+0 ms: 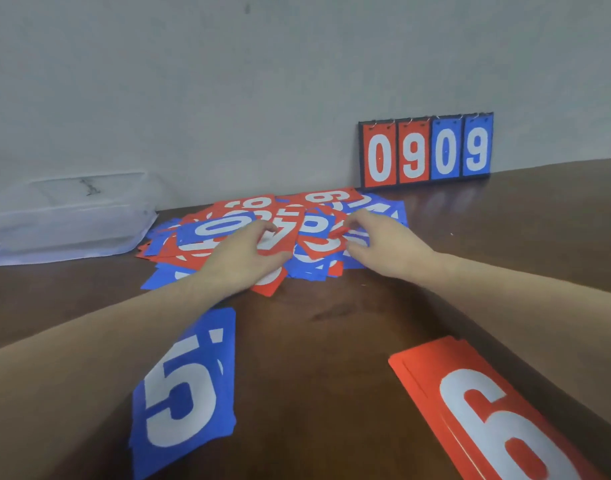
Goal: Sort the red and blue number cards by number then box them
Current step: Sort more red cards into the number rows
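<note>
On the brown table [331, 341], against the grey wall, a loose pile of red and blue number cards [272, 233] is lying mid-surface — call that the landmark. Both hands are working in it, apart from each other. Left hand [243, 256] is resting on the pile's near side, fingers curling over a red card; can't tell if it's actually gripping. Right hand [380, 242] is reaching into the pile's right part, fingertips pinching the edge of a red card [338, 233]. Nearer than the pile: a blue 5 stack [186, 389] to the near-left, a red 6 stack [487, 410] to the near-right — both sitting well apart from it. Left of the pile, a clear plastic box [68, 220] is standing by the wall. Behind the pile to the right, a flip scoreboard [427, 150] is reading 0909.
</note>
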